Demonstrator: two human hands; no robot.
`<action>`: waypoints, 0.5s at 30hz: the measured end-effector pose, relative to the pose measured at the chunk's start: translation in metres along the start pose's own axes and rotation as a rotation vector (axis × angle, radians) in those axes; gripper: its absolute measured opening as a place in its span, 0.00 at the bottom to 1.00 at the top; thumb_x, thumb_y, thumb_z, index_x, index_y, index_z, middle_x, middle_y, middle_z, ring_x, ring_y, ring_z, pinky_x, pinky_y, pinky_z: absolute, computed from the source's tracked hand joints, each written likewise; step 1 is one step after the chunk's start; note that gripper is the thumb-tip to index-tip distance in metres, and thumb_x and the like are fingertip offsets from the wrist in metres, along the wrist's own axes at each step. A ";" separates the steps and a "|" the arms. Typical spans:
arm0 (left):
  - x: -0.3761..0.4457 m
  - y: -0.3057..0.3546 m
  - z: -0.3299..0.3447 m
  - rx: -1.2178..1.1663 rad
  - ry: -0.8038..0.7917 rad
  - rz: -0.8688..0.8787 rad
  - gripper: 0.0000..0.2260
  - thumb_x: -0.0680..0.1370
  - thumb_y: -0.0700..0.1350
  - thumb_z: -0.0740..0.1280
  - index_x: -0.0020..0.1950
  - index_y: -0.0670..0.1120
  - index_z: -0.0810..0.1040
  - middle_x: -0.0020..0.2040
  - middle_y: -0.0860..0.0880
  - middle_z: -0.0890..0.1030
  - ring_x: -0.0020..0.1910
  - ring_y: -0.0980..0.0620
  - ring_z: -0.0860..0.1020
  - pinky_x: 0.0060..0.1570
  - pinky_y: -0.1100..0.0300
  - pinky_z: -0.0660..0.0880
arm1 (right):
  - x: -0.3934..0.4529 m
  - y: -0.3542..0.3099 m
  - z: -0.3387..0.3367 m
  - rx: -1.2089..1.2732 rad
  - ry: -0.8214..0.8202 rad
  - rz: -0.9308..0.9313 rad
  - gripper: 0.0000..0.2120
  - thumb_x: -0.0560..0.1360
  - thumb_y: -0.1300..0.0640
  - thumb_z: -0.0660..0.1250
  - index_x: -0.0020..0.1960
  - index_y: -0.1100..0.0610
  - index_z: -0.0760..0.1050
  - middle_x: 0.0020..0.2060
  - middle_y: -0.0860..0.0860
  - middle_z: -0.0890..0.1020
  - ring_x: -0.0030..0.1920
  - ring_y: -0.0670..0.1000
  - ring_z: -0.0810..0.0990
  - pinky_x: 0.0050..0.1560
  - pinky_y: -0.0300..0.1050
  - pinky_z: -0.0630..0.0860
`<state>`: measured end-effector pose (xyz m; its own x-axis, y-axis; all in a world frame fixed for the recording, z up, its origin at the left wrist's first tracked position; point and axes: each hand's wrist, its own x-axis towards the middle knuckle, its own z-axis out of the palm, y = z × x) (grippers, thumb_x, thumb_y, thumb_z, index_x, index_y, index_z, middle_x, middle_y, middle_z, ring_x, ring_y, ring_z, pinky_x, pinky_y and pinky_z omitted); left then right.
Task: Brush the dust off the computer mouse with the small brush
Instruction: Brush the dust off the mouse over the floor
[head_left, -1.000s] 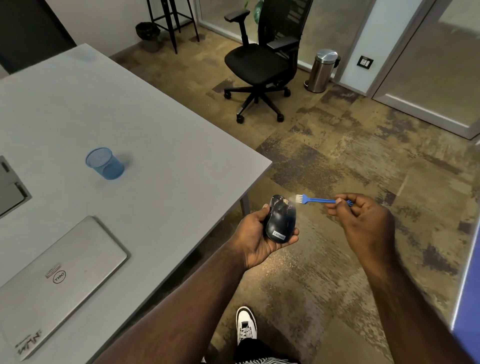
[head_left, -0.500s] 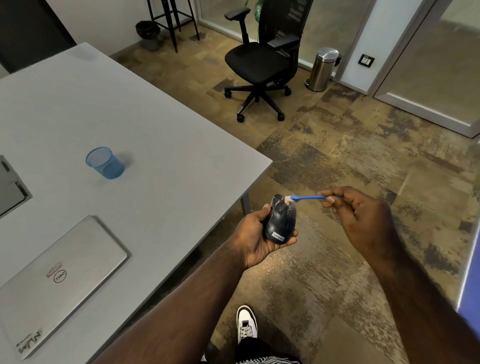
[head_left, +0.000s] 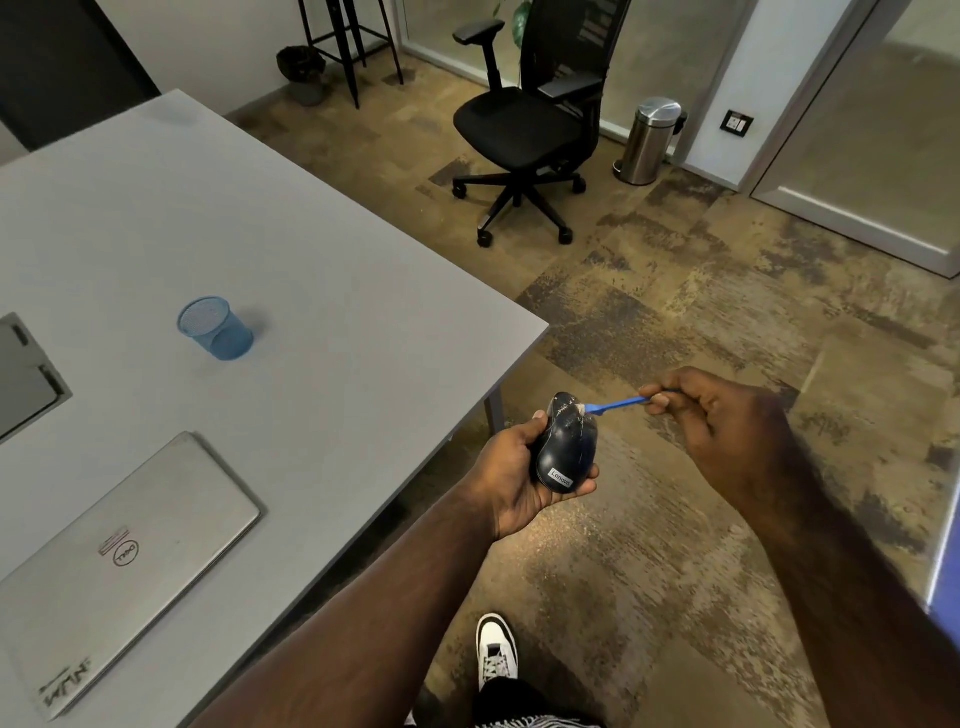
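Observation:
A dark blue computer mouse (head_left: 566, 447) with white dust streaks on its top lies in my left hand (head_left: 511, 478), held over the floor just off the table's corner. My fingers and thumb curl round its sides. My right hand (head_left: 727, 431) pinches the handle of a small blue brush (head_left: 618, 405). The brush's white bristles touch the front right part of the mouse.
A grey table (head_left: 322, 260) stands to the left with a blue mesh cup (head_left: 215, 328) and a closed silver laptop (head_left: 119, 566) on it. A black office chair (head_left: 530, 124) and a steel bin (head_left: 649, 140) stand farther back on the carpet. My white shoe (head_left: 496, 649) is below.
The brush moved left from beside the mouse onto its front, and now its bristles lie slightly lower on the right side. My left hand kept the mouse still.

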<state>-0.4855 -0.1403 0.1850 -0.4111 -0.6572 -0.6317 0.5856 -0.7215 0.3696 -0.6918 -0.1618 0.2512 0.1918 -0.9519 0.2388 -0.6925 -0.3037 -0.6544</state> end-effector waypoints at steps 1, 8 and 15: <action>0.000 0.000 -0.001 0.003 0.003 0.000 0.20 0.82 0.53 0.53 0.64 0.41 0.72 0.56 0.35 0.77 0.45 0.39 0.80 0.39 0.50 0.82 | 0.000 0.000 -0.001 0.008 -0.011 0.000 0.10 0.78 0.58 0.64 0.53 0.54 0.84 0.42 0.46 0.86 0.40 0.40 0.83 0.40 0.25 0.75; 0.000 -0.003 -0.001 0.000 0.004 -0.007 0.19 0.82 0.53 0.54 0.63 0.42 0.73 0.55 0.35 0.78 0.43 0.40 0.81 0.39 0.50 0.83 | 0.000 0.000 -0.006 -0.015 -0.023 -0.007 0.08 0.78 0.62 0.67 0.53 0.54 0.84 0.40 0.45 0.85 0.38 0.35 0.81 0.37 0.23 0.72; 0.000 -0.004 0.000 -0.002 0.011 -0.009 0.18 0.82 0.53 0.53 0.63 0.43 0.72 0.56 0.36 0.78 0.45 0.40 0.81 0.40 0.50 0.83 | -0.001 0.001 -0.008 -0.012 -0.010 -0.043 0.09 0.78 0.64 0.68 0.53 0.54 0.84 0.39 0.45 0.85 0.41 0.32 0.81 0.38 0.22 0.72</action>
<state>-0.4880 -0.1371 0.1839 -0.4082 -0.6485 -0.6425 0.5831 -0.7268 0.3631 -0.6983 -0.1610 0.2559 0.2289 -0.9383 0.2593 -0.6916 -0.3442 -0.6350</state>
